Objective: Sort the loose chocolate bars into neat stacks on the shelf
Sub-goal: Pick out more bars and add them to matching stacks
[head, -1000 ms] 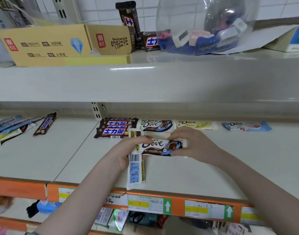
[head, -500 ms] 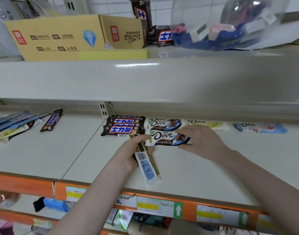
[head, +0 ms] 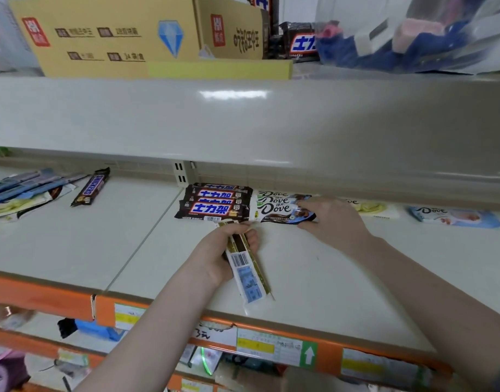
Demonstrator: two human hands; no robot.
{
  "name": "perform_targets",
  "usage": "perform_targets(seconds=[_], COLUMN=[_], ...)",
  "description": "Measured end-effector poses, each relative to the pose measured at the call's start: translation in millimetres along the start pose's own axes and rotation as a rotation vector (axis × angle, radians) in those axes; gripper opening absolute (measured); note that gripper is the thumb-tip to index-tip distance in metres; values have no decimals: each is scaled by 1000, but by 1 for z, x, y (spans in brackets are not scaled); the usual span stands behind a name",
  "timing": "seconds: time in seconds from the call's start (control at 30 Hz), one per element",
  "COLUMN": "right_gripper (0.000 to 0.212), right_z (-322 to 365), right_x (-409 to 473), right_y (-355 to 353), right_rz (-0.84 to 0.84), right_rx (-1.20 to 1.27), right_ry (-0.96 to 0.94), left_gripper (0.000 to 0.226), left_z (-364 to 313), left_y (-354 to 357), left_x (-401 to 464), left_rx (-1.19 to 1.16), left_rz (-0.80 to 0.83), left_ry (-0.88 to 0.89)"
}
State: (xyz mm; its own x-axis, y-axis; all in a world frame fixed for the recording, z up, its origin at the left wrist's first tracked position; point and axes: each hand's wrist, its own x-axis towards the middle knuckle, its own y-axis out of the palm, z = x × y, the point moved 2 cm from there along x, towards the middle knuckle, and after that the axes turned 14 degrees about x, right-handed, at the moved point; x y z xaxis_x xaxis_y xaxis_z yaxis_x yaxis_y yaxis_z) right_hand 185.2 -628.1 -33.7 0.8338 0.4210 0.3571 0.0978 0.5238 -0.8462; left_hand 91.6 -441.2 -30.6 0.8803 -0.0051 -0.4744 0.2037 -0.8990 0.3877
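Two stacks are being kept at the shelf (head: 313, 278) back: Snickers (head: 214, 206) and Dove (head: 280, 209), steadied by the right hand (head: 332, 222), fingers spread. Bars (head: 247, 268) are being gripped by the left hand (head: 220, 251); loose ones (head: 91, 186) are lying at both ends.

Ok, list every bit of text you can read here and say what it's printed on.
"士力架": the dark bar stack and the bars on the top shelf.
"SNICKERS": the lone bar at left.
"Dove": the white-and-brown stack under the right hand, and the blue pack.
Cardboard box, price tags, left hand's bar label: unreadable.
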Motion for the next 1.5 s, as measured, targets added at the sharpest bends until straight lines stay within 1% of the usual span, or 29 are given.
perform_targets(seconds=[0.13,0.3,0.57,0.73,0.8,0.87,0.93,1.0,1.1,1.2,1.3,1.37,1.43,1.5], right_gripper=[40,35,31,25,25,28,31,32,34,39,31,28,38,43], right_z=[-2,-3,0,16,26,37,47,54,61,62,61,60,57,52], right_x=[2,3,0,-9,-19,-33,-47,-58,-71,-78,-80,-79,-79,-78], right_y=[3,5,7,0,-5,-8,-9,-10,-12,-13,-14,-18,-21,-24], right_rz=[29,32,-51,-111,-94,-52,13,108,196,216,165,114,73,36], right_rx=[13,21,16,82,148,211,304,425,619,648,672,704,732,805], right_ry=[0,-69,-72,-73,-79,-63,-12,49,105,122,130,139,170,231], left_gripper=[12,11,17,21,28,43,55,57,54,49,49,50,43,29], left_z=[-1,-1,-2,-5,-6,-7,-7,-6,-3,0,2,3,4,5], left_y=[0,0,-2,-1,0,2,5,10,17,24,29,30,30,29], left_x=[0,1,2,3,4,5,6,5,6,7,7,6,4,3], left_rx=[-7,-42,-192,-215,-254,-282,-294,-309,-335,-325,-285,-268,-240,-200], left_rz=[40,33,14,32,42,21,-10,-30,-58,-94,-91,-51,-32,-5], left_ry=[0,-10,-73,-52,-31,-7,21,45,49,42,46,49,58,67])
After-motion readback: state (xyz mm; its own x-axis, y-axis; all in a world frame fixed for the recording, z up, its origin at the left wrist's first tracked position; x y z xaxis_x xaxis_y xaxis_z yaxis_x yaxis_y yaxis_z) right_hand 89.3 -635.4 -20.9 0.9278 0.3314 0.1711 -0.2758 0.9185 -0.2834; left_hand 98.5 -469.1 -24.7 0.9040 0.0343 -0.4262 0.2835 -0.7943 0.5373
